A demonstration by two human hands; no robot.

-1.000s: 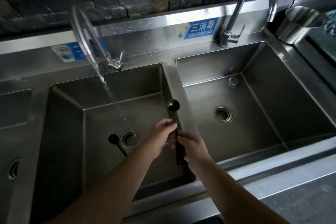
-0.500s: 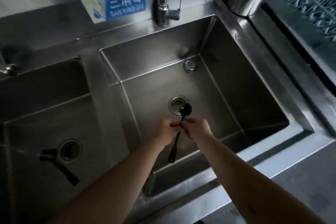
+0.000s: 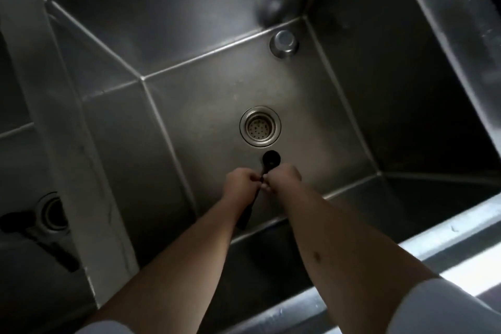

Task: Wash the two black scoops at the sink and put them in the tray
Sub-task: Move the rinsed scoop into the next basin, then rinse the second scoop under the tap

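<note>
Both hands closed on one black scoop: left hand [image 3: 240,184] and right hand [image 3: 283,180] pinching its handle from either side, fingers nearly touching. Handle end poking out below the hands toward the near sink wall; round bowl [image 3: 271,159] sticking up just past the fingertips. Beyond that, drain strainer [image 3: 260,126] of the right basin [image 3: 189,95]. Far left, second black scoop [image 3: 38,236] lying beside the other basin's drain [image 3: 53,211].

commercial kitchen wash area, deep stainless steel sink [image 3: 366,95], round drain strainer [image 3: 260,126], neighbouring basin [image 3: 24,274]
</note>
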